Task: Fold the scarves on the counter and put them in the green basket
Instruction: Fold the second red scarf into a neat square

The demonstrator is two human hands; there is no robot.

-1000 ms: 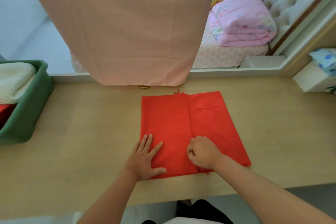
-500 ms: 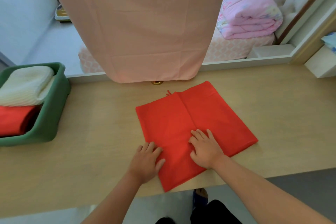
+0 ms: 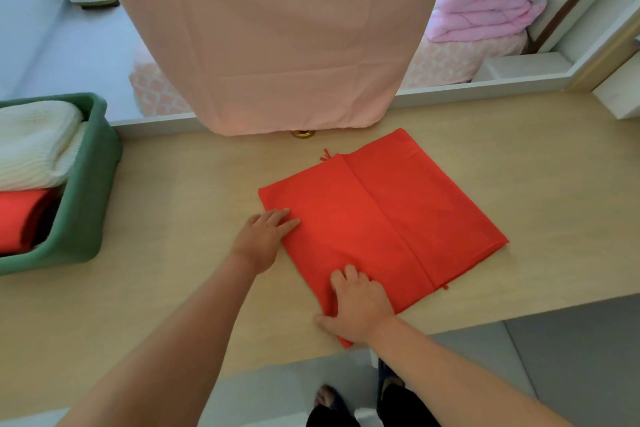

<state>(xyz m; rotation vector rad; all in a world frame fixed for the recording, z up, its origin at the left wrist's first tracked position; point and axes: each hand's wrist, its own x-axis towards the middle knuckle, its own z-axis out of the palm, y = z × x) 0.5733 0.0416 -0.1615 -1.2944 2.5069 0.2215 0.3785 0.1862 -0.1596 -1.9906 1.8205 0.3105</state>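
The right hand (image 3: 360, 308) pinches the near corner of the red scarf (image 3: 377, 218); the left hand (image 3: 261, 237) lies flat, fingers spread, on its left edge. Folded on the tabletop (image 3: 166, 218), it looks thin, limp and light, best taken at its corners. The green basket (image 3: 86, 208) sits well left.

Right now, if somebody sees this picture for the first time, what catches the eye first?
The bright red folded scarf in the middle of the pale wooden counter, with the left hand and right hand at its near-left edge. Then the green plastic basket far left, and the hanging peach cloth behind.
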